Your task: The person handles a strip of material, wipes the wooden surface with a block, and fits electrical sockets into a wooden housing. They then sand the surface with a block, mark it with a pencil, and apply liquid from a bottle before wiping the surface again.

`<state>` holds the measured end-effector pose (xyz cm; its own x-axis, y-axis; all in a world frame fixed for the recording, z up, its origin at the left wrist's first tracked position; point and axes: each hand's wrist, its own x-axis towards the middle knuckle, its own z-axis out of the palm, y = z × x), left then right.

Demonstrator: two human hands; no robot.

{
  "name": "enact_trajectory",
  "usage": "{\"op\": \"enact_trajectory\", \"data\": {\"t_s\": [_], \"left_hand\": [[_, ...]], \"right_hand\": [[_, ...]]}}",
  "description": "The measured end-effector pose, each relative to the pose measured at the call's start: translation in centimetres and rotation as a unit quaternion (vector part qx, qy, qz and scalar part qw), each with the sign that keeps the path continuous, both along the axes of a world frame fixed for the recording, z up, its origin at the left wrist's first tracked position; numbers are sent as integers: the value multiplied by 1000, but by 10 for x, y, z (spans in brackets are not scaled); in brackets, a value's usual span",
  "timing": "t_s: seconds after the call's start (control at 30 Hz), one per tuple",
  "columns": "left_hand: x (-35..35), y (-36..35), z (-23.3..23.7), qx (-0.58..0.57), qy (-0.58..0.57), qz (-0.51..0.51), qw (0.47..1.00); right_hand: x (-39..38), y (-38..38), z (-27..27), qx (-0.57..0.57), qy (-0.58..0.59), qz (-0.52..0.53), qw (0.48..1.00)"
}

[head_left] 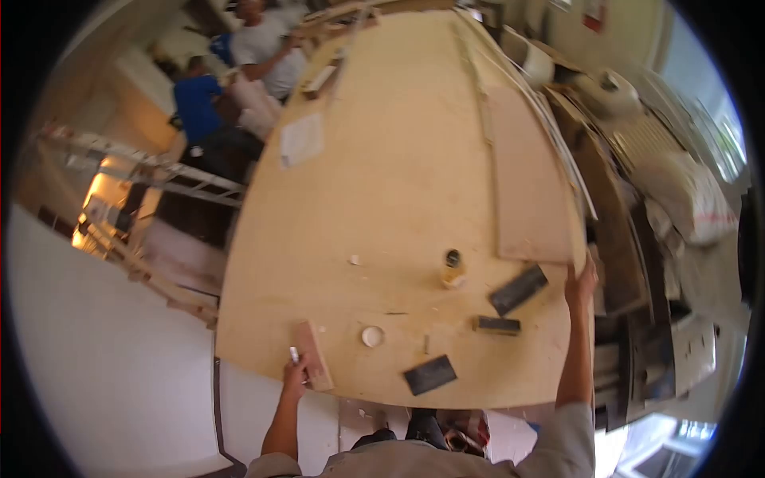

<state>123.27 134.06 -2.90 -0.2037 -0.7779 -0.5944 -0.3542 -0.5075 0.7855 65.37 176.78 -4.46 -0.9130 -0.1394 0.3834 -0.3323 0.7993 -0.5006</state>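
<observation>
My left hand point(296, 374) is closed around a slim white pen-like tool point(294, 354), whose exact kind is too blurred to tell. Right beside it, a reddish wooden block point(314, 355) lies at the near left edge of a large pale plywood tabletop point(382, 175). At the right edge of this top is my right hand point(582, 284), thumb on the upper side and fingers over the rim. Just past its thumb is the near corner of a flat brown board point(530, 175).
On the tabletop are a small yellowish jar point(453, 271), a round white lid point(372, 336), dark blocks point(430, 375) and a paper sheet point(302, 140). Two people point(267, 48) are at the far left, near a ladder point(151, 159). Sacks and boards point(677, 191) crowd the right side.
</observation>
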Motion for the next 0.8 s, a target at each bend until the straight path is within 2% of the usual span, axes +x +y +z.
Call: {"op": "enact_trajectory", "data": {"t_s": [0.03,0.13,0.23,0.3,0.37,0.43,0.5,0.57,0.63,0.67,0.77,0.8], "left_hand": [[0,-1,1,6,0,6,1000],[-10,-1,31,9,97,-29,995],[-39,-24,66,-96,79,-115,985],[-74,-45,83,-101,60,-156,981],[-107,-93,34,-204,88,-245,944],[-156,-119,22,-230,52,-272,933],[-199,-145,-19,-233,-7,-259,937],[-223,-146,-11,-244,-19,-260,934],[-230,-139,-2,-310,-138,-292,894],[-234,-137,4,-341,-198,-304,867],[-233,-124,-8,-441,-270,-306,799],[-233,-121,-6,-437,-263,-318,799]], "right_hand": [[20,-6,6,-7,14,19,1000],[72,-7,19,-29,-23,31,999],[112,15,20,-20,-50,1,999],[145,38,25,-1,-72,-14,997],[185,59,40,15,-103,-36,994],[233,80,57,17,-100,-66,993],[278,107,59,50,-100,-122,986],[331,134,52,-44,-68,-155,985],[369,160,51,-30,-139,-199,970],[388,179,40,-30,-125,-197,972],[401,218,10,-82,-136,-205,966],[400,216,13,-107,-150,-211,960]]}}
